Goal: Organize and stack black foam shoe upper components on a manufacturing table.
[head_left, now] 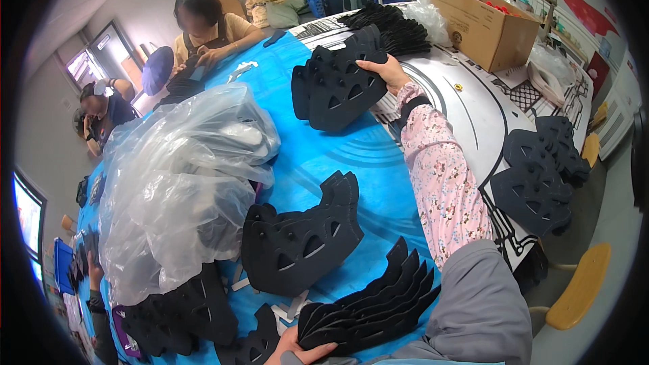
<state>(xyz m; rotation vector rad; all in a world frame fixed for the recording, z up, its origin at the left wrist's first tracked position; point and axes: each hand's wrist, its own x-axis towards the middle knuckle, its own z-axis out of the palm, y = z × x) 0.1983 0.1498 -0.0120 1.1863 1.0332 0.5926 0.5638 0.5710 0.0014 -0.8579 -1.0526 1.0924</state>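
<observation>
In my right hand point(389, 73), reached far out over the blue part of the table, is a stack of black cut-out pieces point(338, 91) with triangular slots; the thumb lies over its upper edge. My left hand point(304, 350), at the bottom edge, grips the near end of a fanned stack of curved black pieces point(378, 304). Between the hands, on the blue surface, sits another slotted black stack point(301, 247). White strips point(291, 309) lie beside it. Further black pieces point(182, 314) are piled under and next to a large clear plastic bag point(182, 182).
A cardboard box point(483, 27) stands at the far right, near a heap of black pieces point(392, 30). More black stacks point(534, 179) lie on the right table edge, by wooden stools point(580, 287). Across the table a person point(209, 34) handles dark pieces; others sit at left.
</observation>
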